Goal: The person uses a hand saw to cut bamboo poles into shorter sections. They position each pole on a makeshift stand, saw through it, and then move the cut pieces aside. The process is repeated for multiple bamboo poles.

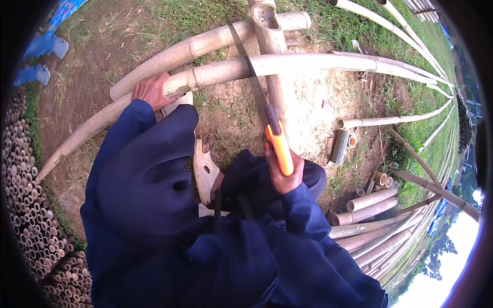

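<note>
My right hand (pixel 286 174) is wrapped round the orange handle of a handsaw (pixel 281 149). Its long blade slants up and to the left, lying across a pale bamboo pole (pixel 298 63). On the left, my left hand (pixel 149 91) grips that pole near one of its joints, to the left of the blade. The pole runs from the left side to the far right and passes over a thick bamboo post (pixel 272 41) with a hollowed top. Just beyond lies another bamboo pole (pixel 205 43), touching or close to the post.
Stacked cut bamboo tubes (pixel 31 195) stand at the left edge. Short bamboo pieces (pixel 372 205) and long poles lie at the right. A green bamboo offcut (pixel 339 146) rests on the dirt. My feet in light sandals (pixel 205 169) are below the pole. Another person's legs (pixel 38 59) show upper left.
</note>
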The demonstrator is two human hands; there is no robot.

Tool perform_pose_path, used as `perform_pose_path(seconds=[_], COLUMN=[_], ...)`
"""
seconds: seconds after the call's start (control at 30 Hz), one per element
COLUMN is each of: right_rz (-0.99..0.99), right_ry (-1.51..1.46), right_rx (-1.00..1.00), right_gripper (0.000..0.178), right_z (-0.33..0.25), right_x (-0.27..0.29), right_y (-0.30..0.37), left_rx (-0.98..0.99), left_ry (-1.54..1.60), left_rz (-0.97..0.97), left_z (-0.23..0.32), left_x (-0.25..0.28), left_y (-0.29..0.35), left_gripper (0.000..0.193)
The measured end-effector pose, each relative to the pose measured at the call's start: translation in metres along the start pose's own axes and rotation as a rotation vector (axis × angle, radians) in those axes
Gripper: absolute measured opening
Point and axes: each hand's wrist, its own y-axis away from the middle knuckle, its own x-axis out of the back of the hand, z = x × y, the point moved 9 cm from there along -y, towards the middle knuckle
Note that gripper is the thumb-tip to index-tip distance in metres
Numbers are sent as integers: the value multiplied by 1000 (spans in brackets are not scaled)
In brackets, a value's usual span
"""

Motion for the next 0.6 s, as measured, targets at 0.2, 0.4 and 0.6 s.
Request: perform_pose_path(seconds=[0.2, 0.4, 0.6], right_rz=[-81, -47, -46], right_ry=[35, -29, 2], right_rx=[-125, -21, -123], right_gripper=[13, 17, 25], right_z=[6, -4, -3], right_x=[-11, -37, 16], right_y=[-41, -47, 19], left_rx=[-91, -106, -147], left_ry=[-66, -143, -208], left_rz=[40, 47, 52], left_z=[22, 11, 24], left_x=[10, 18, 22], left_y=[10, 17, 7], left_gripper=[60, 78, 74])
